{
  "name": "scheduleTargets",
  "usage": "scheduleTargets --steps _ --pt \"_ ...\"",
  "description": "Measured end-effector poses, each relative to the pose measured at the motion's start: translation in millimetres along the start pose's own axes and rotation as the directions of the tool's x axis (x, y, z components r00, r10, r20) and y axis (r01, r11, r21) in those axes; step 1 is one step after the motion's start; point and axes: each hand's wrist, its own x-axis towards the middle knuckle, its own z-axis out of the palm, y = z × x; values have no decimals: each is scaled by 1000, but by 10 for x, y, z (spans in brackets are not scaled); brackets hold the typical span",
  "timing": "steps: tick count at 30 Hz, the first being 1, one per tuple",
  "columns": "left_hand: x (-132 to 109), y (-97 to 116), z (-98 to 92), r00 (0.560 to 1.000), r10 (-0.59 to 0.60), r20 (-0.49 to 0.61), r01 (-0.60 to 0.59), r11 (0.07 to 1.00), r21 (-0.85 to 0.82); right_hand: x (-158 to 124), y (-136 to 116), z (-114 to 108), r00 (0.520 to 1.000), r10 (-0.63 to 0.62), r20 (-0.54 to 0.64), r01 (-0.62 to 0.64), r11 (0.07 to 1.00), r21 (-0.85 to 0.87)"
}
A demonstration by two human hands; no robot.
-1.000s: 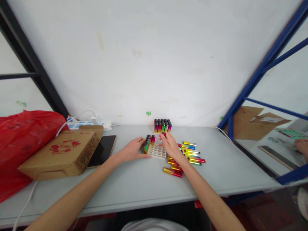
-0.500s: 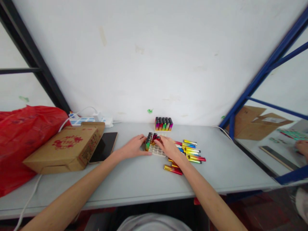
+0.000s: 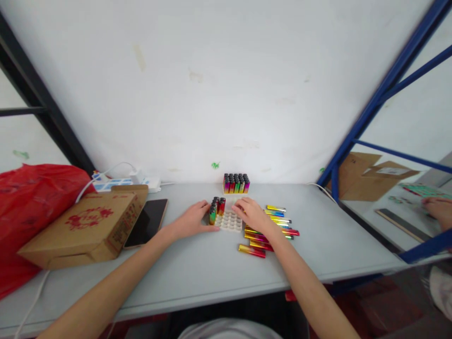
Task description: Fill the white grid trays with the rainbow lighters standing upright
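Note:
A white tray (image 3: 231, 222) with rows of holes lies on the table. Several lighters (image 3: 212, 214) with black tops stand upright in its left end, among them red lighters (image 3: 221, 207). My left hand (image 3: 190, 220) grips the tray's left end, thumb along the front corner and fingers behind the lighters. Above the tray's right part is my right hand (image 3: 251, 214), fingers bent and apart, no lighter visible in them. Loose shiny lighters (image 3: 259, 245), yellow, red and blue, lie to the right of the tray, partly hidden by my right forearm.
A filled block of upright lighters (image 3: 236, 183) stands by the wall. On the left are a phone (image 3: 147, 223), a cardboard box (image 3: 83, 228), a power strip (image 3: 151, 183) and a red bag (image 3: 38, 212). Beyond the blue frame (image 3: 374, 108), another person's hand (image 3: 439, 209) shows.
My right hand has let go of a red lighter, which now stands in the tray, and has drawn back slightly to the right. My left hand stays at the tray. The view has shifted slightly.

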Motion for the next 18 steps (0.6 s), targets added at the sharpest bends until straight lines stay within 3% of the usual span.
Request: scheduleTargets --steps 5,13,18 --pt "6 8 -4 1000 -18 -3 18 1000 21 -113 440 -259 988 140 -63 -138 990 32" --pt "0 5 -1 999 -35 10 35 999 23 -483 920 -733 952 274 -137 -265 961 78" --pt "6 -17 12 999 -36 16 36 999 11 -799 1206 -807 928 370 -36 -370 929 12"
